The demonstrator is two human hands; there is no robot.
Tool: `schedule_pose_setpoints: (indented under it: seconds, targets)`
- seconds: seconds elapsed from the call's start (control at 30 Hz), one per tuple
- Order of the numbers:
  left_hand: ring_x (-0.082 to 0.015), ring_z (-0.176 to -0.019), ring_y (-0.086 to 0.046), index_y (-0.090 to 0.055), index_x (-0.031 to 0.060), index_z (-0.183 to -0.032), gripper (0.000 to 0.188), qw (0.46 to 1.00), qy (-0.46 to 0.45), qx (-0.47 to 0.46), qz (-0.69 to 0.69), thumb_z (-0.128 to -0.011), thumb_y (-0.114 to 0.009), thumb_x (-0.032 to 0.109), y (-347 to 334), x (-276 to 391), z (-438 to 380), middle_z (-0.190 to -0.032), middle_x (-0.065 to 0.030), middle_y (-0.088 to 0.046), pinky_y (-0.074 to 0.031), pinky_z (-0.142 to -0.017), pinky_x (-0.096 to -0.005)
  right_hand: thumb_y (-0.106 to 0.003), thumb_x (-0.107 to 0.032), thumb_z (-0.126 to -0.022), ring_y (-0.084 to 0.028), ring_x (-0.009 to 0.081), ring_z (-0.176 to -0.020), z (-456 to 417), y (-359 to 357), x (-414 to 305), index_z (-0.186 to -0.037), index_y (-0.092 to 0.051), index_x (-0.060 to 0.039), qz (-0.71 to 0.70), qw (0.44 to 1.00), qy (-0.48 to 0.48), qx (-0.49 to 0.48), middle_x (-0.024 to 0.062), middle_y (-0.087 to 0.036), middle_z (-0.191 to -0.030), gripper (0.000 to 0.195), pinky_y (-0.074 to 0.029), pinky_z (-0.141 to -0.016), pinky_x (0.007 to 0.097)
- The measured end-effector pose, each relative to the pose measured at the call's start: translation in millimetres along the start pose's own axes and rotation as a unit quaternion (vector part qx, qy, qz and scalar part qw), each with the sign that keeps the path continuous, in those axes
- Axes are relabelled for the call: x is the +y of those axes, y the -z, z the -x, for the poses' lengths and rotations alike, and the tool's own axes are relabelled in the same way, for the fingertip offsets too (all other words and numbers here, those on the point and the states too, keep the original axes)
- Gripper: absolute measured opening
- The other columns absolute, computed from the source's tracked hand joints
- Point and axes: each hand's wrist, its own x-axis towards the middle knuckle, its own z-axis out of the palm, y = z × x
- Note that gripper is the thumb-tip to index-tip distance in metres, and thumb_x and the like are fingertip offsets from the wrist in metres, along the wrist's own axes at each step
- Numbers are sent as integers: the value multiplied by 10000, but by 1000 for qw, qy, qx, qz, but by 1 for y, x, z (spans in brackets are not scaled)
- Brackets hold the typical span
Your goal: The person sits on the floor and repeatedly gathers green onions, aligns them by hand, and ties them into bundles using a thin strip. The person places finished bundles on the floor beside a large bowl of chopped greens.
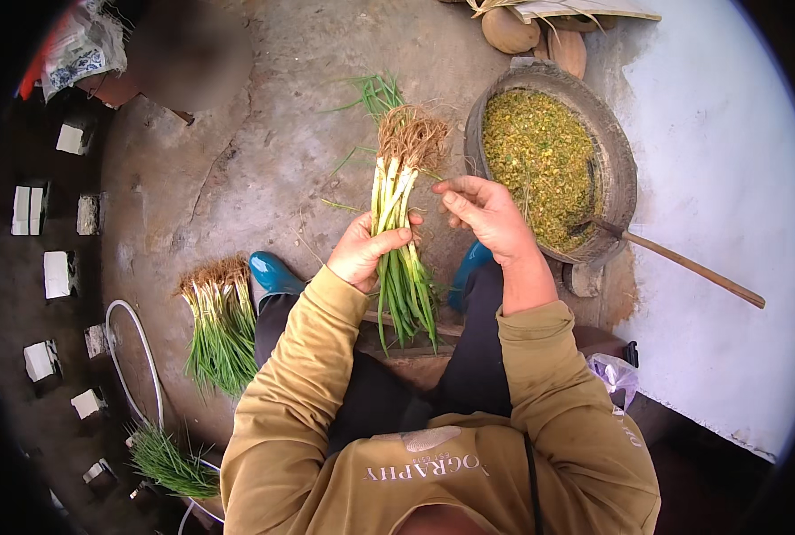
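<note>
My left hand point(364, 251) is closed around a bunch of spring onions point(390, 194), thumb across the pale stalks. The brown, tangled roots point(414, 134) point away from me, and the green leaves hang down between my knees. Just right of the stalks is my right hand point(481, 214), its fingers bent and thumb close to the forefinger. A thin green strand reaches toward those fingertips; whether they pinch it is unclear. Beyond the roots, more green leaves point(377, 93) show, partly hidden by the bunch. Loose leaf pieces point(340, 205) lie on the concrete floor.
Bundled spring onions point(220, 321) lie left of my blue boot point(273, 273). More greens point(170, 461) and a white hose point(146, 348) are at lower left. A round basin point(618, 160) of chopped yellow-green matter holds a wooden-handled tool point(698, 267). Gourds point(509, 32) sit behind it.
</note>
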Motion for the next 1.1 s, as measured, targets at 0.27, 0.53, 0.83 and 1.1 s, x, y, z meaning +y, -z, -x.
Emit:
schedule_pose_setpoints:
  seconds: [0.27, 0.53, 0.83, 1.1]
  targets:
    - [-239, -737, -629, -563, 0, -1061, 310, 995, -46, -47, 72, -811, -642, 166, -9, -30, 5, -850, -111, -615, -531, -674, -350, -645, -129, -844, -583, 123, -623, -4, -12, 13, -966, -598, 70, -157, 969, -19, -188, 46, -595, -711, 238, -472, -555, 260]
    - [-272, -766, -646, -542, 25, -1103, 345, 989, -96, 91, 69, -797, -642, 149, -21, -44, 14, -922, -114, -635, -554, -692, -399, -634, -108, -832, -526, 85, -525, -5, -26, 21, -879, -638, 33, -56, 993, 13, -100, 40, -605, -673, 148, -437, -472, 230]
    - [-260, -823, -639, -552, 23, -1104, 321, 989, -110, 96, 35, -802, -634, 95, -15, -49, 11, -919, -108, -638, -541, -759, -385, -659, -136, -785, -591, 138, -476, 1, -24, 21, -849, -645, 41, 83, 991, 70, -77, 98, -628, -617, 189, -439, -402, 269]
    - [-178, -845, -624, -588, 31, -1081, 255, 984, -136, 112, 11, -832, -636, 57, -5, -53, 9, -958, -60, -639, -521, -767, -321, -682, -169, -756, -588, 177, -510, 5, -32, 20, -821, -646, 17, 183, 968, 170, -22, 127, -595, -604, 201, -444, -494, 324]
